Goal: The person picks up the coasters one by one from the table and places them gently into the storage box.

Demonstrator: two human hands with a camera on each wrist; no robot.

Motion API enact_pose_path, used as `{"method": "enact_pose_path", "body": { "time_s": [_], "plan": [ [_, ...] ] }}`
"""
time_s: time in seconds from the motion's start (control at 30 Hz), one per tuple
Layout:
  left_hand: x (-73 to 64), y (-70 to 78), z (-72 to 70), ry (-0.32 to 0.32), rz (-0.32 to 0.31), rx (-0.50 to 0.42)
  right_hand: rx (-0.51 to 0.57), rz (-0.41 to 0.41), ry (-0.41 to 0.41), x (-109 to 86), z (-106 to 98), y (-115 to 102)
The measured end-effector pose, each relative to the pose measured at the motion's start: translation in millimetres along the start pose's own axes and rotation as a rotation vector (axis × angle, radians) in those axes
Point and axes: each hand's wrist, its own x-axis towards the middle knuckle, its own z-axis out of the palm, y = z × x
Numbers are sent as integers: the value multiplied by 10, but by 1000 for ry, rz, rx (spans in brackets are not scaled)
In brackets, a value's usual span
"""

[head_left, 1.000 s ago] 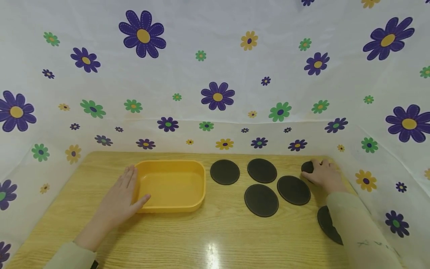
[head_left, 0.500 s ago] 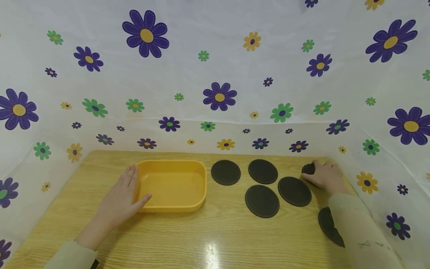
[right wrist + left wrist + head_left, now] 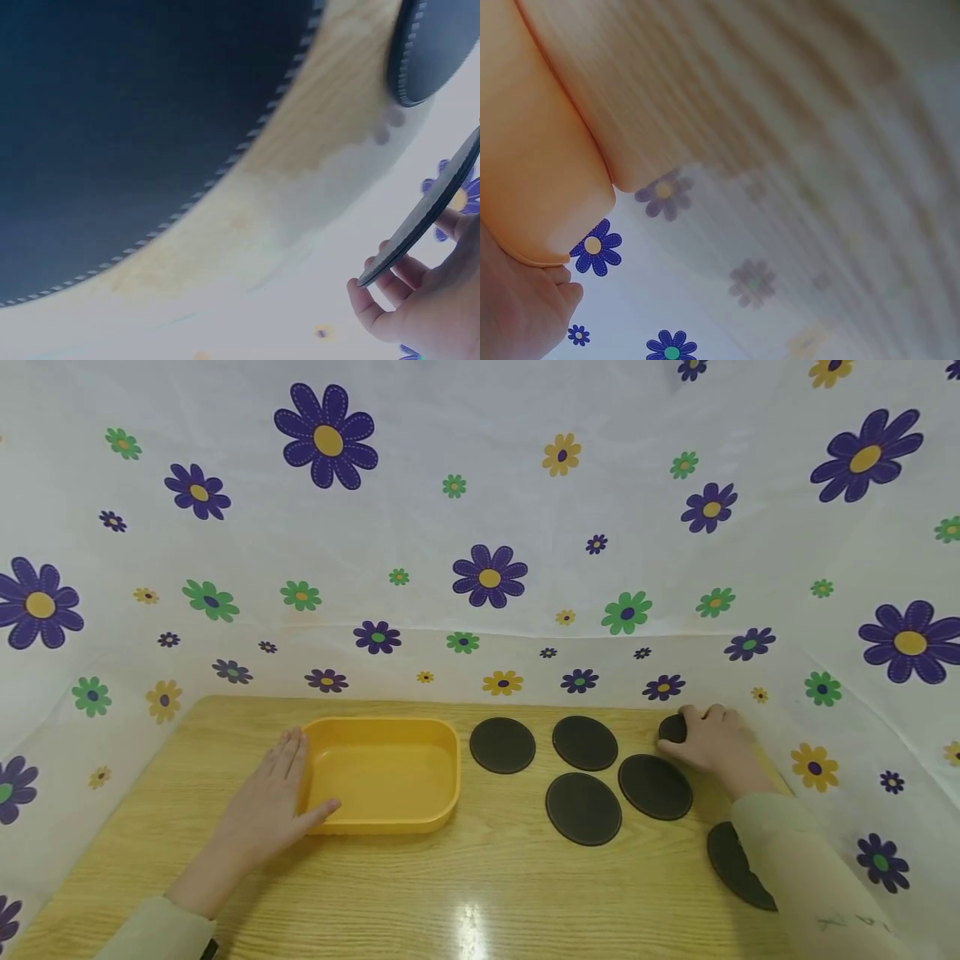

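Slightly leftward and farther off than a second ago, the right hand [image 3: 716, 745] has carried a thin, round black disc [image 3: 672, 728]. Nearest, another black disc [image 3: 731, 864] lies partly under the right sleeve [image 3: 798, 868]. Left hand [image 3: 266, 802], fingers straight, rests against a yellow, rounded-rectangular tray [image 3: 378, 827]; four round black discs [image 3: 583, 808] lie right of it. Farther, right thumb and fingers pinch the tilted disc before flower-printed white cloth [image 3: 405, 518].

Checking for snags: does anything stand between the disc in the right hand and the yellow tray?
Two flat black discs lie on the table directly between the held disc and the tray; nothing upright shows there.
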Motion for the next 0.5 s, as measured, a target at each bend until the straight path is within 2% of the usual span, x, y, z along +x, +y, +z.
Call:
{"method": "enact_pose_path", "body": {
  "time_s": [0.23, 0.5],
  "plan": [
    [0, 15, -13, -16, -17, -3, -34, -52, 26, 18, -57, -219],
    [-3, 13, -14, -10, -9, -6, -39, -102, 32, 7, -117, -495]
  ]
}}
